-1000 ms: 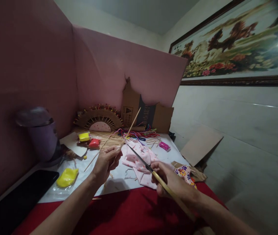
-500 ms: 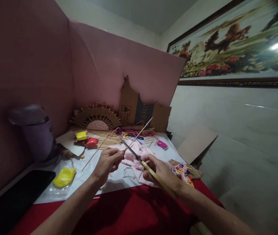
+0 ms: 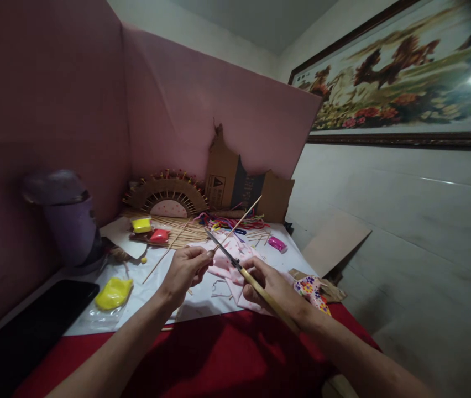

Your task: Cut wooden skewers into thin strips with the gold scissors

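Note:
Between thumb and fingers, my left hand (image 3: 182, 276) pinches the lower end of a thin wooden stick (image 3: 246, 216), which slants up to the right. My right hand (image 3: 275, 290) grips a pair of scissors (image 3: 256, 284) with yellowish handles. Their dark blades cross the stick just above my left fingertips; whether they touch it I cannot tell. Beneath both hands lies pink patterned cloth (image 3: 239, 290) on a white sheet (image 3: 200, 309). Behind, a cardboard fan shape (image 3: 144, 196) edged with small sticks leans near many loose sticks (image 3: 179, 235).
Yellow clay (image 3: 114, 293) in a bag and a black phone (image 3: 48, 315) lie at left, near a purple bin (image 3: 72, 229). Yellow (image 3: 141, 224), red (image 3: 160, 236) and magenta packets (image 3: 277, 244) sit farther back. Torn cardboard (image 3: 223, 177) stands against the pink partition (image 3: 210, 83). Flowered fabric (image 3: 312, 293) is at right.
The whole view has shifted slightly, so the scene sits a little farther right. Both hands keep their hold on the stick and the scissors, with hardly any change between them.

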A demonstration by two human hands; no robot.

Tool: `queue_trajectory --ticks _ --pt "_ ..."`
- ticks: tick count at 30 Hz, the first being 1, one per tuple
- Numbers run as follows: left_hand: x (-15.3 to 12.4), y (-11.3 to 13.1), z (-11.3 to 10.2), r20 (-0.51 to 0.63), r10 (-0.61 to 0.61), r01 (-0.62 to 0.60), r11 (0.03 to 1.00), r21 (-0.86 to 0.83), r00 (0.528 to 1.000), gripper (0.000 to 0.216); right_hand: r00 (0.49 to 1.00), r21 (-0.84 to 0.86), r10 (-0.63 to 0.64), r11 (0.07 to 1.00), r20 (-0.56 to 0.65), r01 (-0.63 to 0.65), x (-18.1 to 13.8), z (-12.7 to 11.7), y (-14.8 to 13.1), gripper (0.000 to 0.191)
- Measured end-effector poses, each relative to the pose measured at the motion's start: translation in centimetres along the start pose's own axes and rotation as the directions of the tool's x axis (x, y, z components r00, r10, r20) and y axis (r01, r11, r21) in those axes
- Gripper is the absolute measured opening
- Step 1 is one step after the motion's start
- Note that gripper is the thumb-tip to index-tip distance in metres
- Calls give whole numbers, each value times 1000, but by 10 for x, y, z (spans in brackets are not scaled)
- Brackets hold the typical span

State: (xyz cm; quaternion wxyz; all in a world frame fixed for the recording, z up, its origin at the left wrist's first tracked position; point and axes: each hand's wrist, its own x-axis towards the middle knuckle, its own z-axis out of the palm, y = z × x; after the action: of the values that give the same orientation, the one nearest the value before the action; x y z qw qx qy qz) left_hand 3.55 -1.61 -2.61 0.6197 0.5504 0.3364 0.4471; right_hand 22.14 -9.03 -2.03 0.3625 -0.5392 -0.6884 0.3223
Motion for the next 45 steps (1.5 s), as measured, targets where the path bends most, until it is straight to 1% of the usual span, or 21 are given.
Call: queue_trajectory --ticks 3,7,12,17,23,25,27,29,31,33,35,39,45 --pt "0 0 -1 -1 5 -5 1000 12 1000 31 1000 12 -13 1000 2 13 1 1 3 49" --pt "0 1 -2 -7 16 -16 999 44 1000 30 1000 0 -23 1000 6 23 1 2 3 41" --pt "1 1 -3 -7 20 -19 996 86 1000 31 1000 -111 -18 994 -8 17 -1 3 -2 31" --pt "0 0 -4 1 12 -12 994 111 1000 32 999 -157 -41 987 -25 36 0 6 -2 26" --pt "2 -1 -5 0 43 -42 988 149 999 32 999 -122 -48 992 -25 45 -1 10 5 26" --pt "2 -4 -4 1 82 -81 980 182 997 32 999 -125 -37 992 -35 32 -1 9 5 27" --pt "3 -7 -2 -26 159 -148 957 250 987 31 999 -132 -23 991 -44 17 0 8 4 30" --pt "2 -9 -1 -72 277 -237 909 343 958 29 999 -121 -8 993 -45 2 0 7 3 33" --pt "2 -9 0 -109 391 -315 853 416 914 23 999 -97 6 995 -44 -10 0 7 2 37" --pt "2 -8 -1 -133 449 -353 826 440 884 20 999 -65 11 998 -49 -14 -1 9 1 41" --pt "3 -7 -2 -145 430 -341 845 412 891 22 998 -37 10 999 -59 -12 -1 12 2 43" --pt "6 -6 -6 -123 318 -268 913 308 940 25 998 -12 6 1000 -62 -6 -1 15 4 42" --pt "7 -7 -6 -71 274 -246 931 269 959 27 998 -21 -9 1000 -63 8 -2 12 4 35"
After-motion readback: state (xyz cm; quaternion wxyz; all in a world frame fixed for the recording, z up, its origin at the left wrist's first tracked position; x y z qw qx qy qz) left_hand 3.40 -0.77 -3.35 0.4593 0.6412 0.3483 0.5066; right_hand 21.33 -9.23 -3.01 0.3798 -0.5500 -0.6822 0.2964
